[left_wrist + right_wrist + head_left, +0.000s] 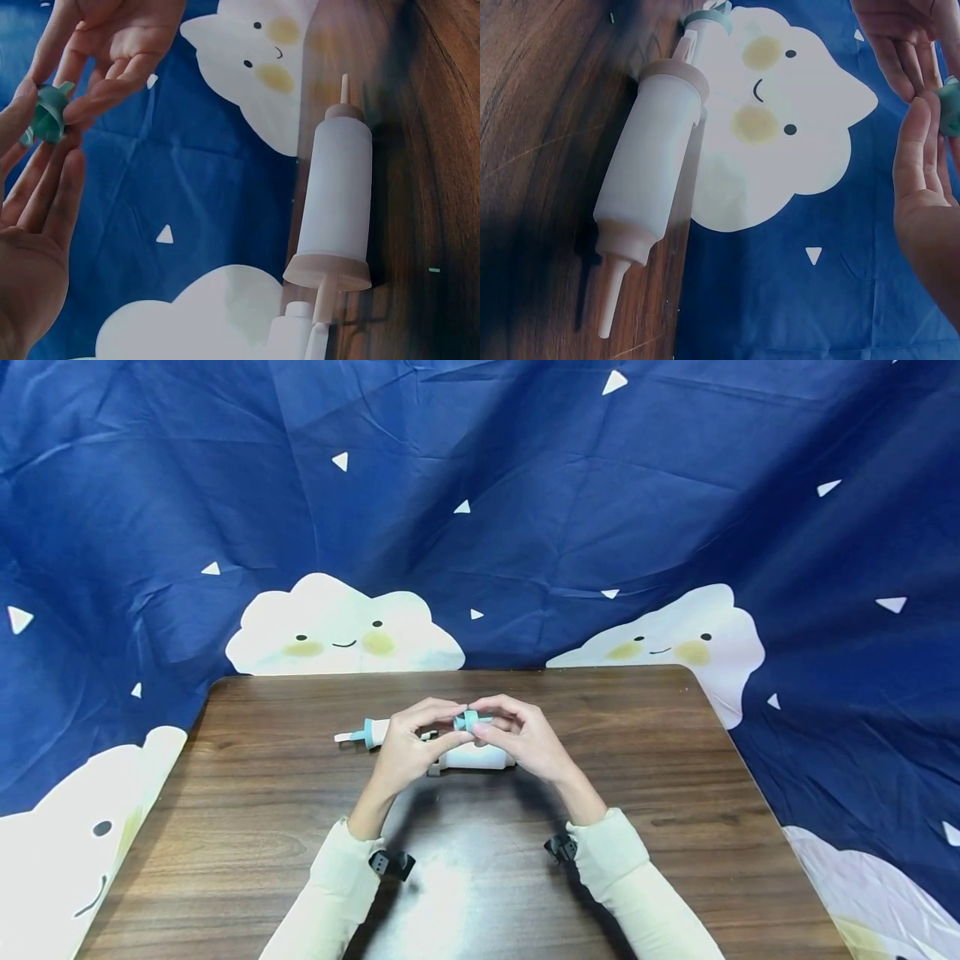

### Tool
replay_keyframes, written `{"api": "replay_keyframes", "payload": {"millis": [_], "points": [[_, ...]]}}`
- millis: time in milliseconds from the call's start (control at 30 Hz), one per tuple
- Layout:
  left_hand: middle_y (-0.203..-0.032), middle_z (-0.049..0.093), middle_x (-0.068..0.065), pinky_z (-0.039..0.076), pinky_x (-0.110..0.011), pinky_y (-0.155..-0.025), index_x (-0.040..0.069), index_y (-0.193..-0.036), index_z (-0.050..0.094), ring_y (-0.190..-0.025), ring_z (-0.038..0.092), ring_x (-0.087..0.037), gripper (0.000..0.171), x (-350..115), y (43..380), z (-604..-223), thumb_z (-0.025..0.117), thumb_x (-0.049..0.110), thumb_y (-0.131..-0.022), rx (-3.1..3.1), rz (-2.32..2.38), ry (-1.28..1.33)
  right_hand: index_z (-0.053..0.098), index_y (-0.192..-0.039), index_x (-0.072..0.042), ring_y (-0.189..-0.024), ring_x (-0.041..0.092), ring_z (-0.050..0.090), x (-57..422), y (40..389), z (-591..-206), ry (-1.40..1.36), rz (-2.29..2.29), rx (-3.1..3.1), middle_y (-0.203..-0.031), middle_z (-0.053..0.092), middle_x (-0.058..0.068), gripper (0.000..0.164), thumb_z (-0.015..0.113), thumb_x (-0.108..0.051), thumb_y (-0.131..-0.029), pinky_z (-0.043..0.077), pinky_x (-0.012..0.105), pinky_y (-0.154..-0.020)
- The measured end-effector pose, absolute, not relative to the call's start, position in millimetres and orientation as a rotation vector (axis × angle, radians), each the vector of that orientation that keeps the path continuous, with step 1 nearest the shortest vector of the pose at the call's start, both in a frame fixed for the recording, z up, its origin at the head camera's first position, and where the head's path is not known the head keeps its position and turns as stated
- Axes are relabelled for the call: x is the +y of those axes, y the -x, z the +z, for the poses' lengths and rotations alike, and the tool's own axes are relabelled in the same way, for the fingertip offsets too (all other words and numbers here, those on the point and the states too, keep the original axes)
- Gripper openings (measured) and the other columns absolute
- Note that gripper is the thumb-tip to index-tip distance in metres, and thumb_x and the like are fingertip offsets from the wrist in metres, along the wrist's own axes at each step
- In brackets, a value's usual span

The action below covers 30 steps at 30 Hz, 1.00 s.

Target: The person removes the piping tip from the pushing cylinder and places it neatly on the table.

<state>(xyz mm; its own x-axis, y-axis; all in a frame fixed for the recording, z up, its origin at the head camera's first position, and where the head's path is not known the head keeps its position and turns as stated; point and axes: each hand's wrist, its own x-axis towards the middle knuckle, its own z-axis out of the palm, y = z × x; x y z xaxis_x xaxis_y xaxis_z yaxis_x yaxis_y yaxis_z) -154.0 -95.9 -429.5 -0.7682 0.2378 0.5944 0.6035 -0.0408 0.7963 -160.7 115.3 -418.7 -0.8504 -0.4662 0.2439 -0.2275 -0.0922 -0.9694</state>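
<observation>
Above the table, both hands meet at a small teal plastic piece (pixel 470 721) with a flared, cup-like part. My left hand (pixel 405 747) pinches it from the left between thumb and fingers. From the right, my right hand (pixel 522 739) grips its other side with thumb and forefinger. In the left wrist view the teal piece (pixel 50 112) shows a hollow opening turned partly toward the camera. Below the hands lies a large white toy syringe (pixel 336 187) with beige ends and a thin nozzle. A second white syringe with a teal collar (pixel 368 733) lies beside it, partly behind my left hand.
The brown wooden table (pixel 247 835) carries the syringes near its far edge. A blue cloth (pixel 480 460) with white clouds and triangles hangs behind. A tiny green scrap (pixel 434 270) lies on the wood. Each sleeve has a small black camera (pixel 392 864) at the wrist.
</observation>
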Motion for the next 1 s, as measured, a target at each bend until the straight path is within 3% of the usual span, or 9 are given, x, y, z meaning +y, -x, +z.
{"api": "replay_keyframes", "payload": {"millis": [133, 367, 500, 767, 1000], "points": [[-0.108, 0.071, -0.020, 0.060, -0.038, -0.083, -0.010, -0.112, 0.072, -0.099, 0.069, -0.018, 0.038, -98, 154, -433, 0.079, -0.018, -0.075, -1.959, -1.887, 0.885, 0.061, -0.124, 0.009, -0.087, 0.021, 0.073, 114, 160, -419, 0.774, -2.077, 1.982, -0.115, 0.068, 0.021, 0.029, 0.065, 0.003, -0.096, 0.060, 0.044, -0.081], [-0.105, 0.072, -0.012, 0.059, -0.033, -0.081, -0.003, -0.110, 0.076, -0.095, 0.069, -0.021, 0.032, -105, 155, -431, 0.082, -0.007, -0.080, -1.971, -1.866, 0.852, 0.061, -0.123, 0.011, -0.087, 0.019, 0.073, 113, 160, -416, 0.755, -2.101, 1.972, -0.111, 0.068, 0.025, 0.029, 0.066, 0.002, -0.096, 0.061, 0.037, -0.078], [-0.098, 0.070, -0.012, 0.057, -0.028, -0.077, -0.005, -0.110, 0.075, -0.085, 0.065, -0.022, 0.034, -106, 155, -431, 0.082, -0.010, -0.077, -1.980, -1.816, 0.820, 0.061, -0.122, 0.011, -0.088, 0.019, 0.073, 113, 161, -415, 0.730, -2.102, 1.982, -0.111, 0.068, 0.023, 0.029, 0.067, 0.003, -0.095, 0.061, 0.040, -0.078], [-0.093, 0.068, -0.021, 0.057, -0.026, -0.078, -0.010, -0.106, 0.073, -0.082, 0.064, -0.032, 0.030, -105, 153, -431, 0.079, -0.017, -0.077, -2.001, -1.828, 0.717, 0.063, -0.122, 0.009, -0.090, 0.018, 0.072, 116, 162, -416, 0.709, -2.078, 2.051, -0.111, 0.069, 0.017, 0.028, 0.068, 0.002, -0.095, 0.061, 0.038, -0.080], [-0.087, 0.066, -0.026, 0.055, -0.028, -0.075, -0.009, -0.104, 0.071, -0.078, 0.066, -0.013, 0.027, -108, 142, -413, 0.079, -0.015, -0.079, -2.004, -1.847, 0.607, 0.062, -0.124, 0.008, -0.086, 0.015, 0.071, 124, 162, -417, 0.634, -2.056, 2.124, -0.110, 0.068, 0.024, 0.030, 0.068, 0.000, -0.095, 0.057, 0.024, -0.066]]}}
